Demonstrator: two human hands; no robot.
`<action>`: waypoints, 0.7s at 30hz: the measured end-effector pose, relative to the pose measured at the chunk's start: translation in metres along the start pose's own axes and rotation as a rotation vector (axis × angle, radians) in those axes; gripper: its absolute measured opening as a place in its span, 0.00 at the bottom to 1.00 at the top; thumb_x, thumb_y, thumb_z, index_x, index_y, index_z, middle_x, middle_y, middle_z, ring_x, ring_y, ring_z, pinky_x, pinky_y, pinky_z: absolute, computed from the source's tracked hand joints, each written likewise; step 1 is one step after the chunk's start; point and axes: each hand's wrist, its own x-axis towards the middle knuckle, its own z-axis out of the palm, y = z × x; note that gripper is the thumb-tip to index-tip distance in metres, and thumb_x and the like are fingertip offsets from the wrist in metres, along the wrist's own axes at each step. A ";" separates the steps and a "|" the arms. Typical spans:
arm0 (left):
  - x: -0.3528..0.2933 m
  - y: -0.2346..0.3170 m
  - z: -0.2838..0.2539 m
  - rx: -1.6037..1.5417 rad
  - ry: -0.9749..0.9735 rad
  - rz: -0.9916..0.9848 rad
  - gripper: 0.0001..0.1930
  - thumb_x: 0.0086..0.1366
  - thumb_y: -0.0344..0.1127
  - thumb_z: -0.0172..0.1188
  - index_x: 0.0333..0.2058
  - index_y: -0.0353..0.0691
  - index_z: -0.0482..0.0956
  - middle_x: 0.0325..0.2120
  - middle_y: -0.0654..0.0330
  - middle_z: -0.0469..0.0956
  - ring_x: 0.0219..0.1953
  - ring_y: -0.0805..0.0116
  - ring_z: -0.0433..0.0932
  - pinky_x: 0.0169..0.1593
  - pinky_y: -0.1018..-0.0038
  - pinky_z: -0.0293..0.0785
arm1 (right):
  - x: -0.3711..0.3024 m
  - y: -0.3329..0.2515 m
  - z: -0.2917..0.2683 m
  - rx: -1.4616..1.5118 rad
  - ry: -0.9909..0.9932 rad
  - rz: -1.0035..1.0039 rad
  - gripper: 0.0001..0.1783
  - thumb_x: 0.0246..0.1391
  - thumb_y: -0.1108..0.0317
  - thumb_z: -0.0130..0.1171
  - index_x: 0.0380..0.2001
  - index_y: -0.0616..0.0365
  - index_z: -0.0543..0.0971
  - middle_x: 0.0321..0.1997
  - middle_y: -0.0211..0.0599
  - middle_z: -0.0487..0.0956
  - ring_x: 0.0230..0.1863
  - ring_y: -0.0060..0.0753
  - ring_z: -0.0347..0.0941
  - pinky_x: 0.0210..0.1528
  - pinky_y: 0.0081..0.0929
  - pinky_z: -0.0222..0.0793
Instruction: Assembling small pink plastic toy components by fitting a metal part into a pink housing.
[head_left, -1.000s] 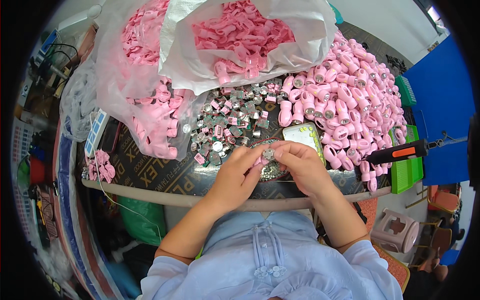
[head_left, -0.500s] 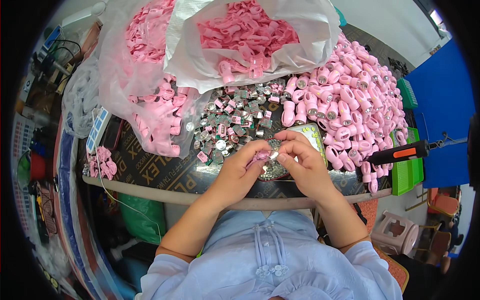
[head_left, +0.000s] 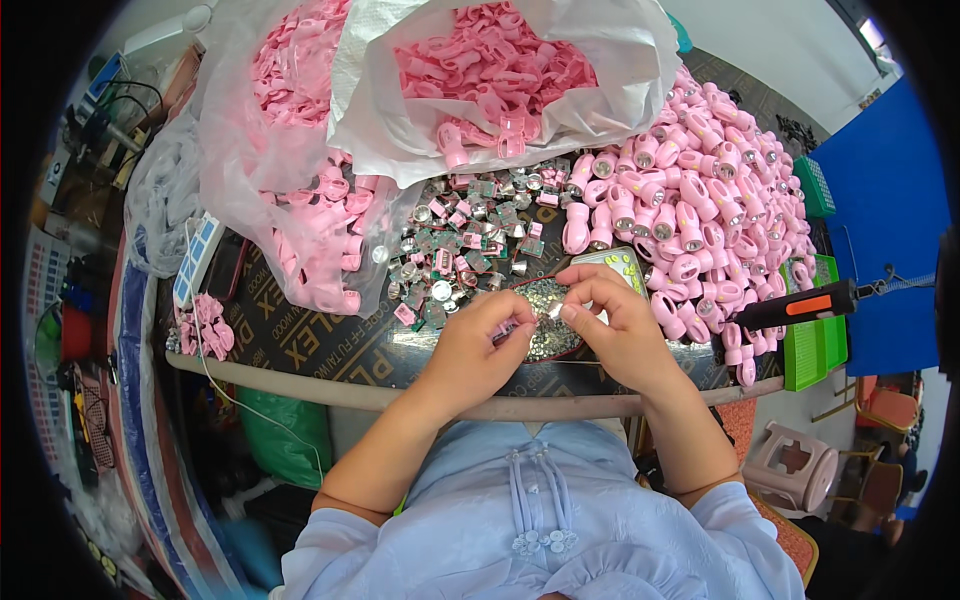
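My left hand is closed with its fingertips around a small pink plastic part, most of it hidden by the fingers. A short way to the right, my right hand pinches a small shiny, silvery piece, too small to tell exactly. Between and below the hands lies a shallow dish with a dark red edge, full of tiny metal pieces. Just beyond the left hand are loose small assemblies of silvery reflector cups, green boards and pink parts.
Pink flashlights are heaped at the right. A white sack and a clear plastic bag hold pink shells at the back. A pale tray with yellow-green pieces, a black-and-orange tool and a green basket stand rightward.
My hands have drawn apart, uncovering more of the dish between them. The left hand has turned its pink part further into the fingers, and the right still pinches a small shiny piece.
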 end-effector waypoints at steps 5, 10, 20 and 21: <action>-0.002 0.006 0.002 0.046 -0.028 -0.028 0.03 0.66 0.27 0.56 0.37 0.36 0.73 0.29 0.59 0.76 0.30 0.69 0.73 0.34 0.72 0.70 | -0.002 0.006 0.005 0.245 -0.029 0.177 0.03 0.60 0.73 0.61 0.34 0.60 0.79 0.53 0.37 0.76 0.45 0.21 0.69 0.48 0.20 0.65; -0.004 0.010 0.001 0.028 -0.021 -0.097 0.04 0.65 0.28 0.55 0.38 0.38 0.72 0.28 0.55 0.75 0.29 0.57 0.77 0.35 0.66 0.72 | -0.002 0.005 0.008 0.126 -0.012 0.141 0.03 0.59 0.74 0.61 0.35 0.61 0.79 0.51 0.36 0.77 0.44 0.21 0.70 0.47 0.20 0.66; -0.006 0.004 0.011 -0.015 0.080 -0.102 0.10 0.65 0.28 0.54 0.46 0.37 0.71 0.36 0.48 0.78 0.37 0.49 0.80 0.41 0.61 0.75 | -0.001 -0.003 0.021 -0.165 0.044 -0.188 0.04 0.55 0.76 0.62 0.33 0.62 0.76 0.45 0.47 0.79 0.49 0.52 0.74 0.52 0.41 0.69; -0.006 0.003 0.011 -0.038 0.098 -0.056 0.13 0.65 0.28 0.54 0.48 0.36 0.72 0.39 0.46 0.78 0.40 0.47 0.80 0.43 0.61 0.75 | -0.001 -0.003 0.022 -0.164 0.043 -0.189 0.04 0.55 0.76 0.62 0.33 0.62 0.76 0.45 0.47 0.79 0.49 0.52 0.74 0.52 0.41 0.69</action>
